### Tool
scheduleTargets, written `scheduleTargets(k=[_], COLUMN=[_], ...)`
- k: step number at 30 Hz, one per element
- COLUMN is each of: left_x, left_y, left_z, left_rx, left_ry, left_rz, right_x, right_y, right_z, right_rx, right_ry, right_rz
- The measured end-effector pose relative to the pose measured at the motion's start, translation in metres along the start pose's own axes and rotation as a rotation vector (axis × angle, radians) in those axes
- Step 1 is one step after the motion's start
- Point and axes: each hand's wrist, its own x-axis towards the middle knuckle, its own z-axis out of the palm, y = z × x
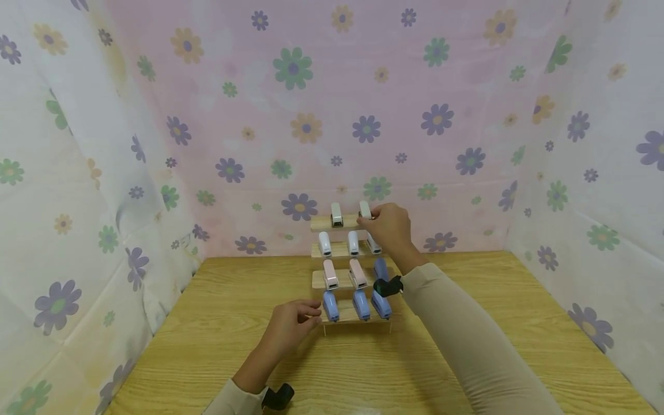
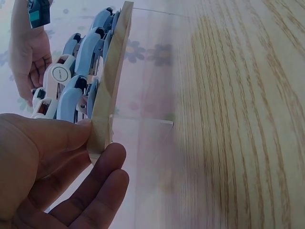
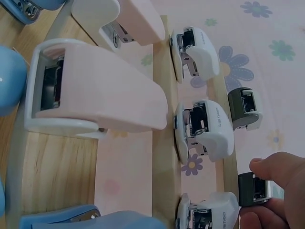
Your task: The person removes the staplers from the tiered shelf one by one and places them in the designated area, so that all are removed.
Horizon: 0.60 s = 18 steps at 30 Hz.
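Flowered cloth [image 1: 332, 86] hangs behind the wooden tabletop [image 1: 244, 294]. A careless push could knock the stapler [image 1: 365, 208] off the rack [image 1: 343, 280]; a tug could tip everything. The right hand [image 1: 391, 227] pinches that stapler at the top shelf's [image 1: 322, 223] right end; the left hand [image 1: 290, 325] grips the bottom shelf's [image 1: 346, 312] corner.

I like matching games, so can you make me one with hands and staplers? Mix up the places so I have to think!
Things:
1. Right hand
2. Left hand
3. Pink staplers
4. Three white staplers

Places:
A. At the left end of the bottom shelf
B. One shelf down from the top shelf
C. Up high, pinching a dark-sided stapler
D. One shelf up from the lowest, in a row with a blue stapler

Right pairs: 1-C, 2-A, 3-D, 4-B.
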Motion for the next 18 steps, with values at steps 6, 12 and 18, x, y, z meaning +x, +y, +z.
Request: scheduleTargets(k=[6, 12, 18], left_x=[0.000, 0.001, 0.001], left_y=[-0.001, -0.001, -0.003], left_z=[0.000, 0.000, -0.001], left_rx=[0.006, 0.001, 0.000], left_ry=[0.002, 0.002, -0.013], left_rz=[-0.004, -0.009, -0.013], right_x=[0.000, -0.002, -0.004], right_y=[0.003, 0.010, 0.020], right_z=[-0.001, -0.007, -0.015], right_rx=[0.003, 0.030, 0.081], right_ry=[0.024, 0.061, 0.109], right_rz=[-0.032, -0.054, -0.044])
